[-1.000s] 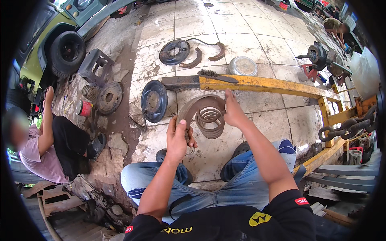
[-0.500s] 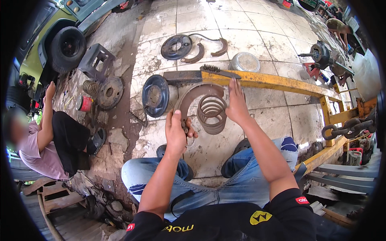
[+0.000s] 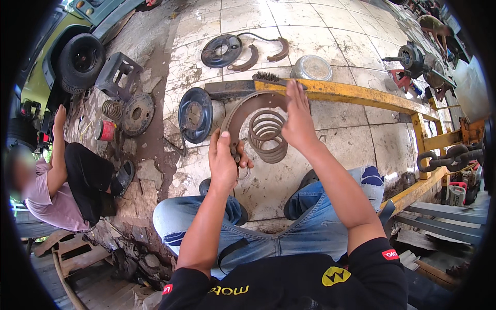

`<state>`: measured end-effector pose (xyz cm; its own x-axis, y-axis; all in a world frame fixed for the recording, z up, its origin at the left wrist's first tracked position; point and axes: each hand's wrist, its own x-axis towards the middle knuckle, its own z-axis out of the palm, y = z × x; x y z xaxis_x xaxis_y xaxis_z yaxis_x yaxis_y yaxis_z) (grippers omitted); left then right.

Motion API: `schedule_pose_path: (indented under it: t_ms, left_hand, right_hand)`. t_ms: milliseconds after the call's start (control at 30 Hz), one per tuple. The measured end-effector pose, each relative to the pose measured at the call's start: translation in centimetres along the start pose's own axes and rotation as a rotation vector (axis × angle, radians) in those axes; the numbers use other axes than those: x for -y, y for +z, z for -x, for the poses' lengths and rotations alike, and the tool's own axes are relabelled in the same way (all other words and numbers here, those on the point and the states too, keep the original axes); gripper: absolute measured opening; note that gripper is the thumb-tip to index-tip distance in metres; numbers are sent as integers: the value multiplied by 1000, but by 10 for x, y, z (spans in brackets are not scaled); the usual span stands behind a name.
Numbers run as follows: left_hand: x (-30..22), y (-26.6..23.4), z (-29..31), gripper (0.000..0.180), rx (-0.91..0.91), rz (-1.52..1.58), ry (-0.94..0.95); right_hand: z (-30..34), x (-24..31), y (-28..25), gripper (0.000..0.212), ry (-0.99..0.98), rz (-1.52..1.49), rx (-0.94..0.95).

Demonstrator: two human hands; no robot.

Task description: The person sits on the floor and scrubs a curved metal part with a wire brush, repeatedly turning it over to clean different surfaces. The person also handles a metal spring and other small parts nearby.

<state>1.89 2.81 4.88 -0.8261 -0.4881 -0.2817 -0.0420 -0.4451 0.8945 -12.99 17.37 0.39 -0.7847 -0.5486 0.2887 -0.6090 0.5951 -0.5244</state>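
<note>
My left hand [image 3: 224, 161] is closed round the near end of a curved, rust-brown brake shoe [image 3: 249, 112], held up over the tiles. The shoe arcs away and to the right, and its far end reaches my right hand [image 3: 298, 118]. That hand is flat with fingers stretched out; its palm side faces the shoe's end, and whether it presses on it I cannot tell. A large rusty coil spring [image 3: 268, 137] stands on the floor between my hands. Beyond the shoe, a wire brush [image 3: 268, 78] rests on a yellow metal beam [image 3: 351, 95].
A black backing plate [image 3: 195, 115] leans left of the shoe. Farther off lie another backing plate [image 3: 221, 51], two more brake shoes [image 3: 245, 59] and a round metal cover [image 3: 312, 68]. A heavy chain [image 3: 451, 157] is at right. Another person [image 3: 57, 181] sits at left.
My right hand has tilted and shifted slightly left along the shoe's far end, fingers still stretched. The left hand keeps its hold. The whole view has shifted a little.
</note>
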Motion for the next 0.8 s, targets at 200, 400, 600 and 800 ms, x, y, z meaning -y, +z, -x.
schedule_pose_path:
  t_ms: [200, 400, 600, 800]
  left_hand:
    - [7, -1, 4, 34, 40, -37, -60]
    - [9, -7, -5, 35, 23, 24, -50]
    - [17, -3, 1, 44, 60, -1, -175]
    - [9, 4, -1, 42, 3, 17, -214]
  right_hand:
    - [2, 1, 22, 86, -302, 311, 26]
    - [-6, -1, -8, 83, 5, -92, 44]
    - [0, 25, 9, 75, -314, -75, 119]
    - [0, 12, -5, 67, -206, -96, -17]
